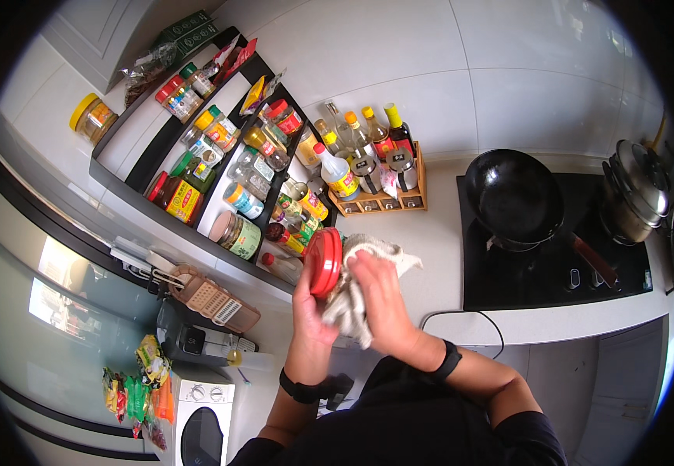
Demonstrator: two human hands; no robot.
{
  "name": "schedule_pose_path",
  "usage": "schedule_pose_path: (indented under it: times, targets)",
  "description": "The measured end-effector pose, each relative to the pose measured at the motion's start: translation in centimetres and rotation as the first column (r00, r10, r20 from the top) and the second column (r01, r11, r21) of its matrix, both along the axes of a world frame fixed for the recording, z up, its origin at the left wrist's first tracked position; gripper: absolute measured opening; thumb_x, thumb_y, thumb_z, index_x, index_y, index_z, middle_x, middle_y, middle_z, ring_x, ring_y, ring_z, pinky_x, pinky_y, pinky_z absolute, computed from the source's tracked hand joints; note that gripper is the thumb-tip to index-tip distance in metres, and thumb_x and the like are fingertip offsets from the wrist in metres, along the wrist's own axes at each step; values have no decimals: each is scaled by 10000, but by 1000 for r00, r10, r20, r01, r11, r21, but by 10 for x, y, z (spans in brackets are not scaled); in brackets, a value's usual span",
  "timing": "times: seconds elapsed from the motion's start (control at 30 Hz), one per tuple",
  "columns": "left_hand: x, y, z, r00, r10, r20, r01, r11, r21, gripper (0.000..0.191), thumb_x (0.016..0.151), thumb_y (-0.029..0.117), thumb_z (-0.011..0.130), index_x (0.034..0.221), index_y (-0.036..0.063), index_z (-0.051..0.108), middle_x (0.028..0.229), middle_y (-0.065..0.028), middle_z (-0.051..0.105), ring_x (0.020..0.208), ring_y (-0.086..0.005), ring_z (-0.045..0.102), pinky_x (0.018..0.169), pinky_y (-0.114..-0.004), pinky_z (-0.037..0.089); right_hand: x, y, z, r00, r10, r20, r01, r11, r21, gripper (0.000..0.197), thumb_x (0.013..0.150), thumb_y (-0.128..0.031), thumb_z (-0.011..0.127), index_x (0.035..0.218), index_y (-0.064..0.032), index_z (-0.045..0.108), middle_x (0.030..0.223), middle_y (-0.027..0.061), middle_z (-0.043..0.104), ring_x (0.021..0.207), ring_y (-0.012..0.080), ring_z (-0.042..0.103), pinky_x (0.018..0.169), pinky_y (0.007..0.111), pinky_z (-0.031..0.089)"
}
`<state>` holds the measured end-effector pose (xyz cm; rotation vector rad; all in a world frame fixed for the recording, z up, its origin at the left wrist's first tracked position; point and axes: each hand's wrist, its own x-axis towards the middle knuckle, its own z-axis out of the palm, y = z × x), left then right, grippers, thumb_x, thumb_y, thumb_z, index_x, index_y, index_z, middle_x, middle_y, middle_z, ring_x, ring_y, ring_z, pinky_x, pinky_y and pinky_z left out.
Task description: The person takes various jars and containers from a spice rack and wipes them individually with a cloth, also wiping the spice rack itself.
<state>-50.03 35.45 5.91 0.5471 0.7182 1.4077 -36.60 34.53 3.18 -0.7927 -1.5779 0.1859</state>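
My left hand (pixel 312 317) grips a jar with a red lid (pixel 323 261), tilted on its side with the lid towards the rack. Pressed against the jar from the right is a cream cloth (pixel 353 300), and my right hand (pixel 379 291) has its fingers spread over it. The cloth and my hands hide most of the jar's body. Just beyond my left hand stands a black spice rack (pixel 214 233) holding several jars and bottles. Behind the cloth, a wooden caddy (pixel 379 205) on the counter holds sauce bottles and lidded canisters.
A black wok (pixel 512 198) sits on the black cooktop (pixel 523 285) at right, near stacked steel pots (pixel 634 198). At lower left are a white microwave (pixel 203 387) and snack packets (pixel 139 390). A grater (pixel 214 297) lies below the rack. A dark cable loops over the counter's edge.
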Motion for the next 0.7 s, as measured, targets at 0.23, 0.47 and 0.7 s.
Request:
schedule_pose_path:
  times: [0.23, 0.47, 0.7]
  targets:
    - [1, -6, 10, 945, -236, -228, 215, 970, -112, 621, 937, 562, 451, 1385, 132, 431, 1306, -91, 547, 1126, -293, 560, 891, -502, 481, 21, 51, 21, 487, -44, -872, -817, 329, -473, 374, 946, -260, 543, 1060, 89, 617, 933, 140, 671, 806, 198, 640, 724, 345, 520]
    - [-2, 7, -4, 943, -302, -138, 264, 935, -238, 815, 848, 745, 417, 1385, 133, 430, 1338, -110, 515, 1170, -270, 520, 943, -479, 452, 10, 46, -12, 185, -167, -968, -874, 422, -240, 318, 956, -229, 525, 1110, 37, 608, 978, 111, 666, 823, 184, 645, 720, 328, 521]
    - [23, -15, -11, 961, -246, 129, 267, 947, -180, 747, 879, 666, 479, 1393, 125, 429, 1421, -74, 437, 1257, -244, 440, 1087, -442, 304, 1, 32, -26, 767, 67, -638, -323, 900, -294, 187, 953, -107, 527, 1058, 33, 590, 952, 126, 651, 863, 201, 619, 807, 324, 488]
